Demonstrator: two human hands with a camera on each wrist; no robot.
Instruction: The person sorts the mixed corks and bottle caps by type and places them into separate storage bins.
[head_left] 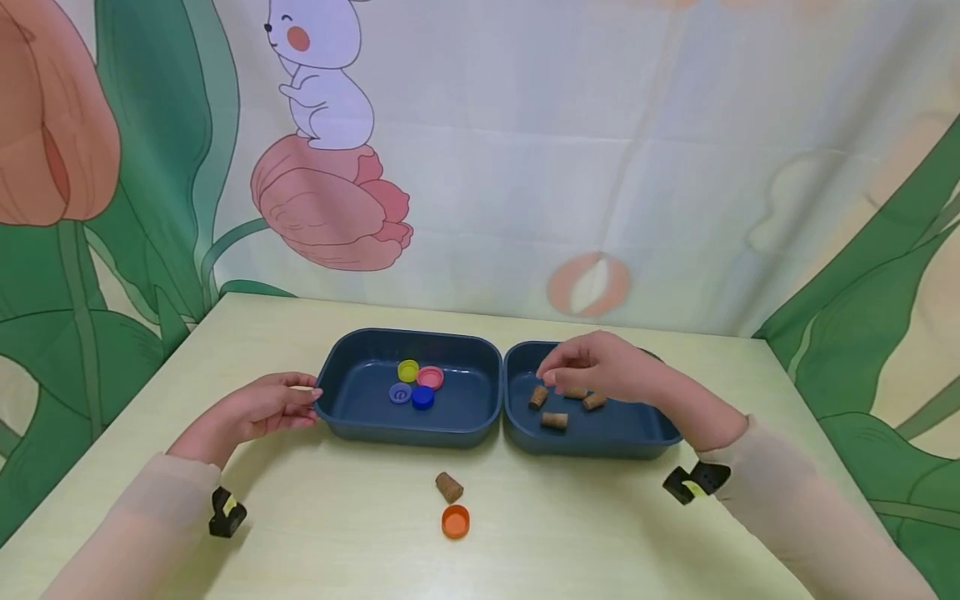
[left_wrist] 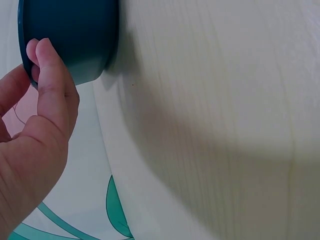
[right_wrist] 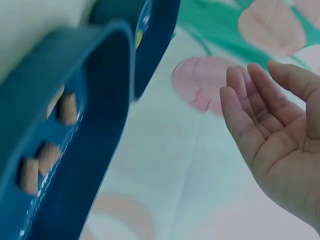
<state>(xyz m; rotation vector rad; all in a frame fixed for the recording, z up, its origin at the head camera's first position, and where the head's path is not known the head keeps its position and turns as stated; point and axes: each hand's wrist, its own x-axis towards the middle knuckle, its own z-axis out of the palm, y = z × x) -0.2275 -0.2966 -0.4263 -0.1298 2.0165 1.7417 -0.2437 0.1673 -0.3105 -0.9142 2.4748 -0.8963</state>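
Note:
At the left end of the left dark-blue tray (head_left: 408,435), my left hand (head_left: 273,406) pinches the rim; the left wrist view shows the thumb and fingertips at the tray wall (left_wrist: 85,45). Yellow (head_left: 408,371), pink (head_left: 431,378), purple (head_left: 400,393) and blue (head_left: 423,397) bottle caps lie inside that tray. My right hand (head_left: 611,367) hovers over the right dark-blue tray (head_left: 592,446), its fingers loosely bent with nothing in them. Several corks (head_left: 554,421) lie in the right tray, partly hidden by the hand in the head view.
In front of the trays, a cork (head_left: 449,487) and an orange bottle cap (head_left: 455,522) lie on the pale wooden table (head_left: 360,517). Both trays stand side by side, ends meeting. Behind the table hangs a printed curtain (head_left: 480,167).

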